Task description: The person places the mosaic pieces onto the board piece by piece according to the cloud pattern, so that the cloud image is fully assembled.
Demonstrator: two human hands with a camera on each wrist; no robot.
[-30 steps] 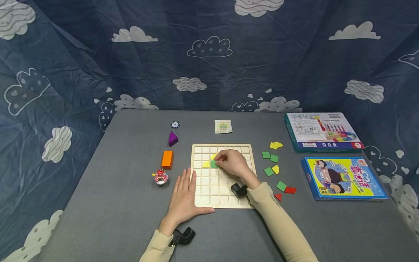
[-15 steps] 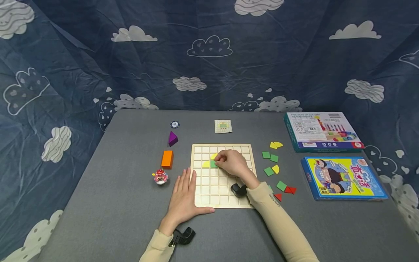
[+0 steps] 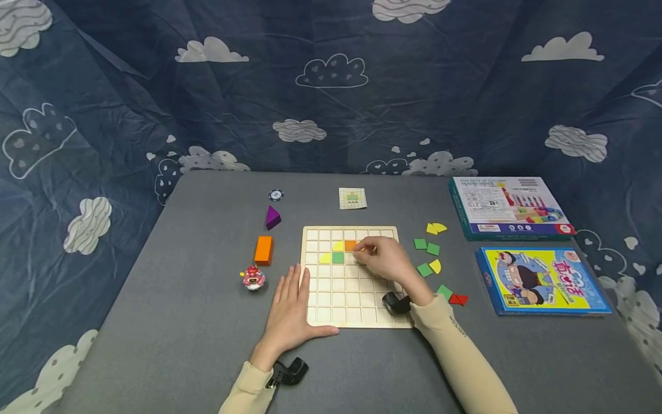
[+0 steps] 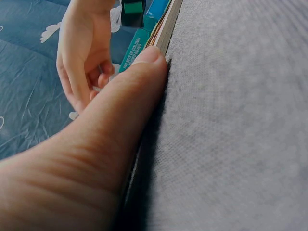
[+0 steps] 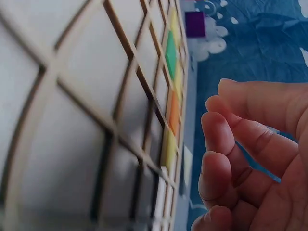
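Observation:
A wooden grid board (image 3: 323,299) lies in the middle of the table. Set in its cells are a green square (image 3: 338,258), an orange square (image 3: 350,245) and yellow pieces (image 3: 325,258). My right hand (image 3: 388,261) hovers over the board just right of the green square, covering some cells. In the right wrist view its fingers (image 5: 216,132) are loosely bent, with nothing between them. My left hand (image 3: 289,313) lies flat along the board's left edge, fingers straight. Its thumb (image 4: 130,86) runs along the board's near edge in the left wrist view.
Right of the board lie loose green squares (image 3: 420,244), yellow pieces (image 3: 438,227) and red triangles (image 3: 458,299). Two boxes (image 3: 512,208) stand at far right. A pattern card (image 3: 353,198) is behind the board. Leftward are an orange block (image 3: 264,250), purple prism (image 3: 273,217), chip (image 3: 276,195) and toy (image 3: 253,278).
My right hand has moved right, off the green square, uncovering it and the orange square. The fingertips have parted from the green piece. The left hand stays where it was.

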